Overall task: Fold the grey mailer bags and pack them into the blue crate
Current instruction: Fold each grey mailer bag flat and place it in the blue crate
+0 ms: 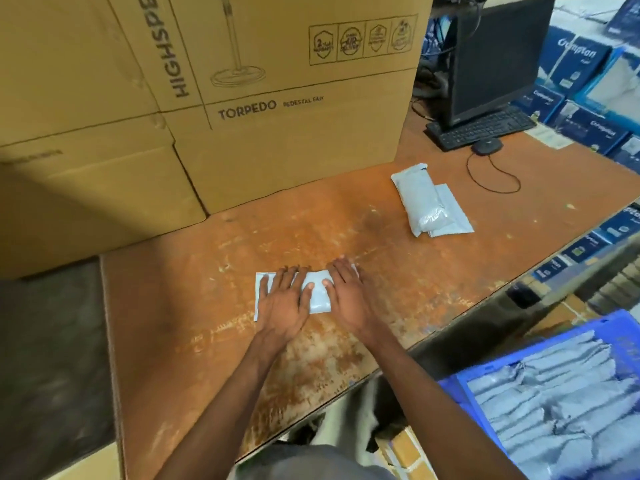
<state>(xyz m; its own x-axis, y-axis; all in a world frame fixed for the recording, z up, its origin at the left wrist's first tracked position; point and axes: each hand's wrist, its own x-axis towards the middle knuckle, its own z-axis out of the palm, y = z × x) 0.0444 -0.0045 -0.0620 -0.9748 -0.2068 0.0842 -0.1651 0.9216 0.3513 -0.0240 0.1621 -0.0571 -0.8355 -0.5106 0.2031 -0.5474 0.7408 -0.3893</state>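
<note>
A grey mailer bag [317, 296] is being pressed flat on the worn orange table [194, 306], close to the near edge. The left hand [282, 301] is laid on its left part with fingers spread and straight, nothing gripped; the right hand [348, 292] is laid flat on its right part in the same way. The fold looks to be in the middle of being creased, not yet finished. Well apart, further back on the right, a small pile of bags [431, 206] is left lying, apparently waiting. The blue crate [460, 382], down at the lower right beside the table, is already well filled with folded grey bags, so much of the job seems done. Big cardboard boxes [277, 98] are stacked behind; a monitor [498, 57], keyboard [481, 128] and mouse [487, 146] are seen at the far right corner, with blue cartons [585, 98] piled beyond
</note>
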